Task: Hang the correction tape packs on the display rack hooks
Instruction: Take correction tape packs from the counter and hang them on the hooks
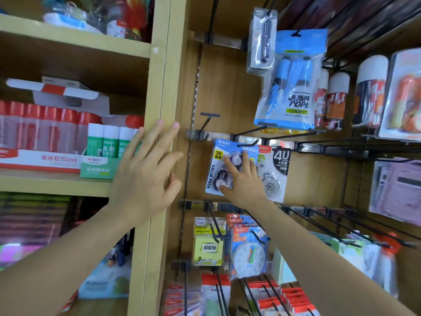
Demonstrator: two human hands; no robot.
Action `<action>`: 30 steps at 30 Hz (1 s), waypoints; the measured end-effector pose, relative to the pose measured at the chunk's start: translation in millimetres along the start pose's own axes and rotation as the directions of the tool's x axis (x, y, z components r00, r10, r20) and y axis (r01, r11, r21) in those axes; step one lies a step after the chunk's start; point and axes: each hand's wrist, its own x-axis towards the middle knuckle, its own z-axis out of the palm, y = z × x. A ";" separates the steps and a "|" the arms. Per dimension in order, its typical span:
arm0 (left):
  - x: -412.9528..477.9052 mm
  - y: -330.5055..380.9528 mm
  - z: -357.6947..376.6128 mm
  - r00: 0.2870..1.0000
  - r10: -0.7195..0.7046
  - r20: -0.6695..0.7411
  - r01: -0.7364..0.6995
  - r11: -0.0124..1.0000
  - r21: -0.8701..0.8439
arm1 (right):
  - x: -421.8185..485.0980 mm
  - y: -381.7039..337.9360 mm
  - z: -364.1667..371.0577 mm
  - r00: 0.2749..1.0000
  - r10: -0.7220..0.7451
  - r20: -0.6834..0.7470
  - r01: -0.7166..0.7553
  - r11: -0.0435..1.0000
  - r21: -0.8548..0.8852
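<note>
A blue correction tape value pack (215, 169) hangs on a black hook (248, 143) of the middle rail. My right hand (245, 180) lies on the pack's front, fingers spread over the purple tape rolls and thumb at its lower edge. Right beside it hangs a white and black correction tape pack (276, 169) marked 40. My left hand (148, 169) is open, fingers straight, resting against the wooden upright post (163, 87). An empty hook (207, 122) sticks out to the left of the blue pack.
A blue jump rope bag (289, 87) hangs above. Sticky note packs (208, 245) and a clock toy pack (249, 254) hang below. Glue boxes (100, 153) fill the left shelf. Long bare hooks (341, 142) jut out on the right.
</note>
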 end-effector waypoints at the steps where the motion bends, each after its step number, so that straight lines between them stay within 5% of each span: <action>1: -0.3 -0.1 -0.1 1.000 0.003 0.001 -0.003 1.000 0.001 | 1.9 2.1 -1.4 1.000 -0.006 0.029 0.006 1.000 0.024; 6: -0.9 0.0 -2.2 1.000 0.001 0.013 -0.001 1.000 -0.007 | -3.1 11.6 -32.2 0.987 -0.064 0.149 0.040 0.986 0.159; 15: 0.6 6.3 -13.6 0.992 -0.053 0.118 0.061 0.996 -0.061 | -104.7 -6.8 -79.1 0.978 -0.176 0.109 0.120 0.910 0.398; 21: -64.5 51.6 -35.4 0.990 -0.129 0.056 0.141 0.895 -0.422 | -198.3 -11.2 -72.2 0.986 -0.142 0.085 0.074 0.836 0.544; 26: -186.2 108.9 -48.4 0.957 -0.033 0.290 0.204 0.786 -0.584 | -289.5 -6.0 -23.3 0.976 -0.080 0.205 -0.065 0.785 0.617; 30: -300.3 151.5 -53.3 0.773 -0.043 0.633 0.486 0.682 -0.547 | -368.2 -5.7 17.9 0.936 -0.039 0.351 -0.192 0.779 0.597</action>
